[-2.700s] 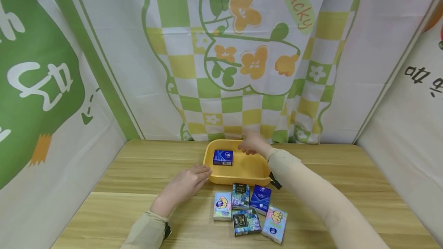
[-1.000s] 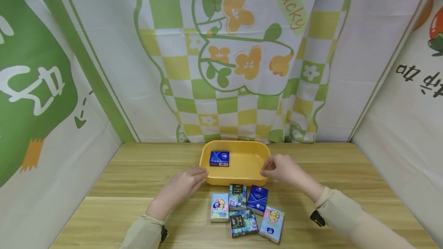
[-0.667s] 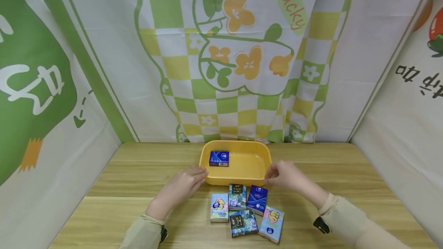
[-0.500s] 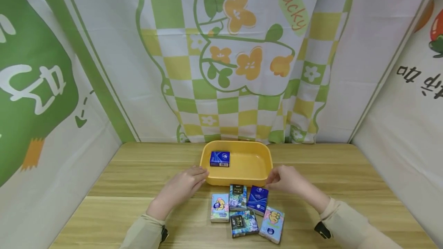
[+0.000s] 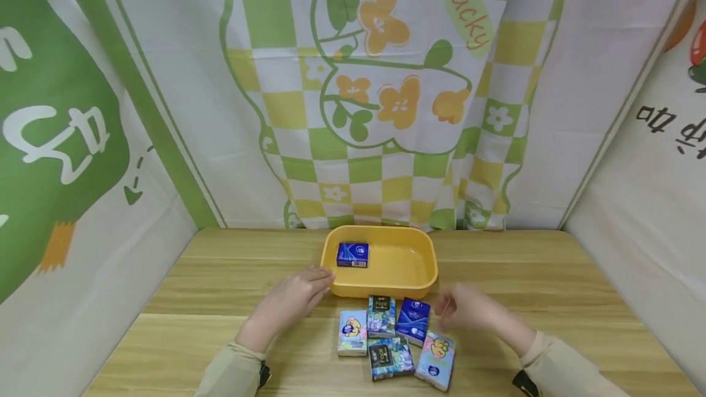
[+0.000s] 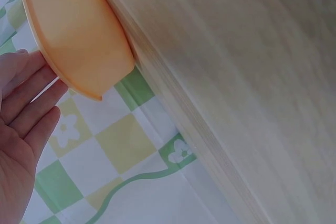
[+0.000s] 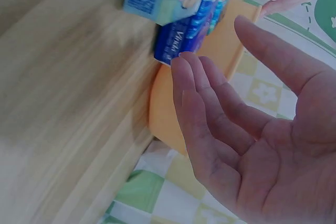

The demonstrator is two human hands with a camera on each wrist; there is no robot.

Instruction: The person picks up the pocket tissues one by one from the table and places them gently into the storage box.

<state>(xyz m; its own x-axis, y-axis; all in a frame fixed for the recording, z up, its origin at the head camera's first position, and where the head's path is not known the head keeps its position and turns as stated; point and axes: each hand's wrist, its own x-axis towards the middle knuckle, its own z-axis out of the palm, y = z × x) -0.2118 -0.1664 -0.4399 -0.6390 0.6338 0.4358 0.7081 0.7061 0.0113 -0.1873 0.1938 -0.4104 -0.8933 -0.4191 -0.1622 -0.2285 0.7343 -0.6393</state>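
Note:
A yellow plastic tray (image 5: 380, 291) stands at the back of the table, one blue tissue pack (image 5: 352, 255) lying at its left inside. My left hand (image 5: 298, 294) touches the tray's front left corner; in the left wrist view its straight fingers (image 6: 44, 82) meet the rim. Close right of the packs hovers my right hand (image 5: 475, 310), slightly blurred, fingers relaxed and thumb spread in the right wrist view, holding nothing. Nearest to it are a second blue pack (image 5: 413, 320) and a light blue cartoon pack (image 5: 436, 360).
Two dark floral tissue packs, one upper (image 5: 382, 316) and one lower (image 5: 391, 358), lie before the tray. Left of them is another cartoon pack (image 5: 352, 332). A checkered cloth (image 5: 397, 189) hangs behind the wooden table (image 5: 231, 262), with printed cloth walls at both sides.
My right hand has come from over the tray's back, along its right edge, down to the packs' right side. The left hand stays at the tray's corner. The packs keep their places.

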